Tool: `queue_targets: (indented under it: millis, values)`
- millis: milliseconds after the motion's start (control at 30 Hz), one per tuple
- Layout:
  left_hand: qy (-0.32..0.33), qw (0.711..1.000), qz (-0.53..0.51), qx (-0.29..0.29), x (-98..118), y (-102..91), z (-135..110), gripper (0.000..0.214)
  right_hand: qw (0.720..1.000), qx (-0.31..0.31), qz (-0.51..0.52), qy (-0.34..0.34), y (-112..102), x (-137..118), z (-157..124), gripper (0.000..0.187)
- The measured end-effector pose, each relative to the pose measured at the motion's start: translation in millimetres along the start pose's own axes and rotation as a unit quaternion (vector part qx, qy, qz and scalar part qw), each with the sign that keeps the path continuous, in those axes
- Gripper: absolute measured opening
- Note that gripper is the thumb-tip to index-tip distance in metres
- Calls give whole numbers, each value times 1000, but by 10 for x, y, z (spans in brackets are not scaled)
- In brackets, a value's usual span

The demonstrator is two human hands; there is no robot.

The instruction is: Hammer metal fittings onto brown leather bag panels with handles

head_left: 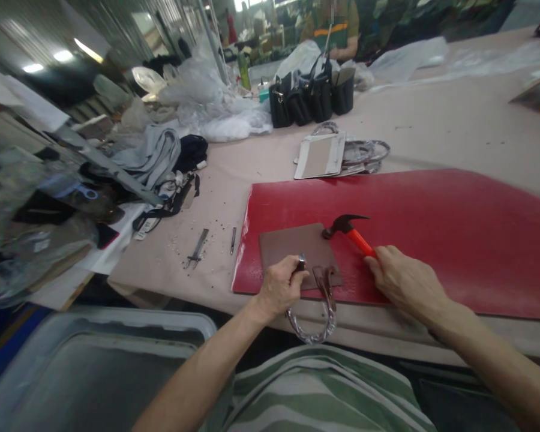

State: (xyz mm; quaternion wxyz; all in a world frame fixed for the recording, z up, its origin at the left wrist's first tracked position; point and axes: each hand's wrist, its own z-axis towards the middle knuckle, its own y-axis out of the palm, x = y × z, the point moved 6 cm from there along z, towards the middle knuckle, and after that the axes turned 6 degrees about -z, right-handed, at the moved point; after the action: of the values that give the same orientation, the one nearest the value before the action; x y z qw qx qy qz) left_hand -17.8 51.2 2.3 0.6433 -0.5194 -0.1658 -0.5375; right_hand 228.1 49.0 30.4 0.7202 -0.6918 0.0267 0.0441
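My right hand [405,277] grips the orange handle of a claw hammer [359,240], its dark head over the far right corner of a brown square pad [279,246]. The fingers of my left hand [279,287] are closed around a short metal punch [301,261] held above the pad. Close to that hand lies a brown bag handle [327,288], its ends on the pad and its plastic-wrapped loop hanging past the table's front edge. What is under the punch's lower end is hidden by my fingers.
A red board [432,240] lies beneath the pad. To its left are a pronged metal tool [198,247] and a thin metal rod [233,240]. Farther back are wrapped handles [369,151] with flat pieces, and black bags [312,99]. A grey bin [117,321] stands front left; a person [342,36] is behind.
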Motion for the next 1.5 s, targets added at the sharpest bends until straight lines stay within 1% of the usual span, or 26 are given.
queue_targets:
  millis: [33, 67, 100, 133, 200, 267, 333, 400, 433, 467, 500, 533, 567, 600, 733, 833, 900, 967, 1100, 1133, 1167, 1233, 1300, 1333, 1433, 1500]
  values:
    - [-4, 1000, -2, -7, 0, -4, 4, 9, 998, 42, -30, -25, -21, -92, 5, 33]
    - [-7, 1000, -2, -12, -1, -8, 8, 9, 995, 80, -33, -54, -39, -209, 6, 36]
    - [-7, 1000, -2, -17, -1, -12, 11, 9, 991, 107, -14, -83, -41, -339, 6, 39]
    - [-5, 1000, 0, -19, 1, -16, 13, 9, 986, 120, 15, -112, -16, -473, 7, 42]
    - [3, 1000, 14, -20, 9, -15, 8, 8, 978, 111, 66, -162, 113, -719, 11, 46]
    - [16, 999, 32, -19, 26, 1, -10, 8, 975, 72, 77, -196, 311, -894, 5, 46]
    - [47, 998, 37, -25, 67, 28, -34, 10, 976, 42, 73, -203, 471, -959, -8, 46]
    - [68, 997, 17, -25, 89, 24, -46, 11, 976, 29, 79, -203, 540, -956, -22, 46]
    - [50, 999, -1, -3, 62, -22, -38, 10, 976, 28, 83, -201, 544, -943, -25, 46]
    - [12, 999, -25, 42, 2, -106, -28, 10, 976, 27, 87, -200, 536, -930, -26, 46]
    - [-40, 993, -52, 102, -82, -217, -28, 11, 975, 28, 89, -200, 522, -920, -26, 47]
    - [-95, 979, -77, 161, -174, -329, -44, 11, 975, 30, 92, -199, 506, -914, -24, 47]
    - [-140, 964, -99, 203, -254, -424, -69, 12, 975, 32, 95, -199, 491, -911, -21, 47]
    - [-169, 954, -116, 221, -312, -492, -90, 14, 975, 36, 97, -198, 481, -911, -19, 47]
    - [-202, 951, -125, 199, -390, -635, -157, 17, 974, 49, 97, -199, 480, -921, -14, 46]
    - [-219, 943, -110, 223, -438, -754, -210, 20, 974, 51, 97, -199, 485, -923, -15, 46]
    - [-235, 936, -104, 242, -514, -856, -217, 25, 975, 48, 96, -197, 484, -921, -14, 46]
    - [-257, 923, -110, 265, -646, -994, -218, 31, 975, 44, 94, -195, 483, -917, -12, 46]
    - [-304, 896, -107, 304, -1009, -1342, -216, 36, 975, 47, 89, -196, 488, -910, -5, 47]
    - [-320, 894, -81, 302, -1094, -1434, -210, 35, 975, 52, 88, -198, 490, -909, -4, 46]
    - [-339, 896, -33, 283, -1167, -1518, -193, 34, 974, 58, 86, -201, 492, -908, -3, 46]
    - [-376, 898, 94, 209, -1275, -1655, -139, 29, 972, 75, 84, -207, 499, -900, 0, 45]
    - [-396, 886, 200, 133, -1328, -1755, -85, 24, 969, 99, 81, -213, 513, -887, 6, 45]
    - [-398, 879, 235, 112, -1332, -1795, -64, 20, 966, 113, 79, -217, 522, -880, 11, 45]
    - [-402, 862, 293, 97, -1276, -1850, -39, 11, 961, 141, 73, -228, 564, -864, 30, 46]
    - [-395, 851, 334, 87, -1201, -1813, -24, 15, 959, 147, 69, -233, 584, -864, 41, 46]
